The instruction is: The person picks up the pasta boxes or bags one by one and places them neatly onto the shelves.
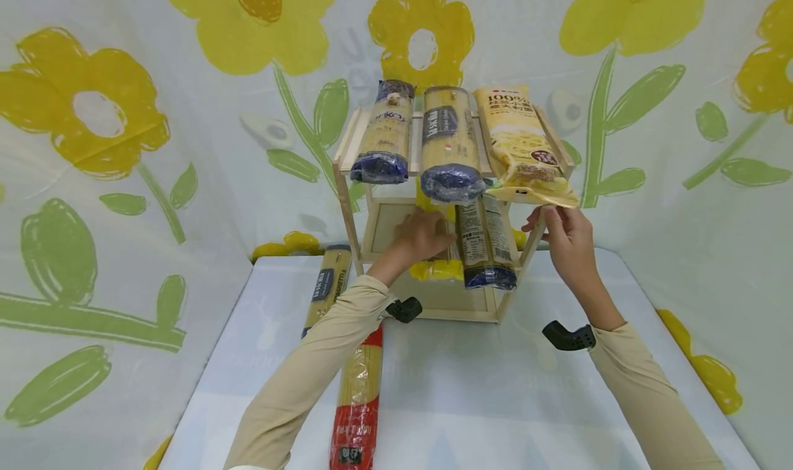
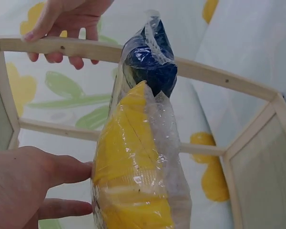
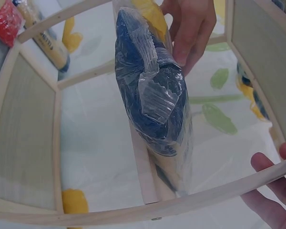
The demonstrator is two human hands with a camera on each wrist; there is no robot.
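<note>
A small wooden rack (image 1: 347, 212) stands on the table. On its middle level lie a yellow-ended pasta packet (image 1: 436, 270) and a blue-ended pasta packet (image 1: 486, 243), side by side. My left hand (image 1: 421, 235) is inside the rack, its thumb and a finger reaching straight against the side of the yellow-ended packet (image 2: 131, 176); its other fingers are partly hidden. My right hand (image 1: 570, 239) grips the rack's right frame bar beneath the top level, fingers wrapped round the wood. In the right wrist view the blue-ended packet (image 3: 152, 90) hangs over the frame bars.
Along the top level lie a blue-ended spaghetti packet (image 1: 384, 133), a second pasta packet (image 1: 449, 140) and a yellow noodle bag (image 1: 523, 140). Left of the rack, a spaghetti packet (image 1: 328, 284) and a red-ended packet (image 1: 358, 401) rest on the table (image 1: 483, 394).
</note>
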